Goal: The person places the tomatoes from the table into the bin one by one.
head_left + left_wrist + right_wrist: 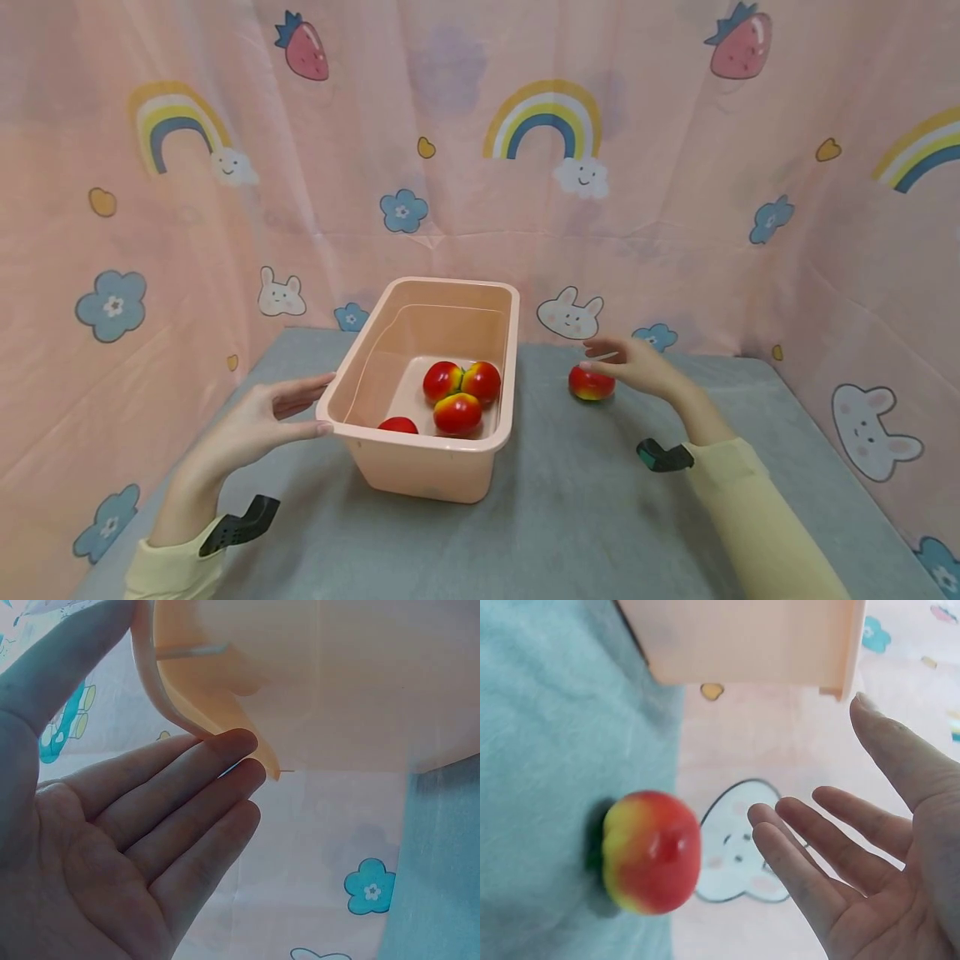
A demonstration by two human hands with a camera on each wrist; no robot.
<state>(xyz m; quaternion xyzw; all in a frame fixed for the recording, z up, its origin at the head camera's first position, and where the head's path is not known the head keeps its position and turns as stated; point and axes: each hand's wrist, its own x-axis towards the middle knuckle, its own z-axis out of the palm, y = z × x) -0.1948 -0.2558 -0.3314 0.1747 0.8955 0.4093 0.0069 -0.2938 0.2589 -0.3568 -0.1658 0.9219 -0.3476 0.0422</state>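
Note:
A peach-coloured plastic bin (424, 467) stands on the table with several red-and-yellow apples (457, 413) on its floor. At its left side, my left hand (258, 425) touches the rim with its thumb and fingertips, the fingers nearly straight. The left wrist view shows the fingers (180, 802) extended beside the bin's wall (360, 682). Right of the bin, a single apple (591, 384) lies on the cloth. My right hand (633, 364) hovers over it, fingers spread and apart from the apple (652, 852) in the right wrist view.
Grey-blue cloth (600, 517) covers the table. A pink curtain (480, 242) with rainbows, rabbits and flowers hangs behind the table and along both sides. Each sleeve cuff carries a dark wrist device (240, 525).

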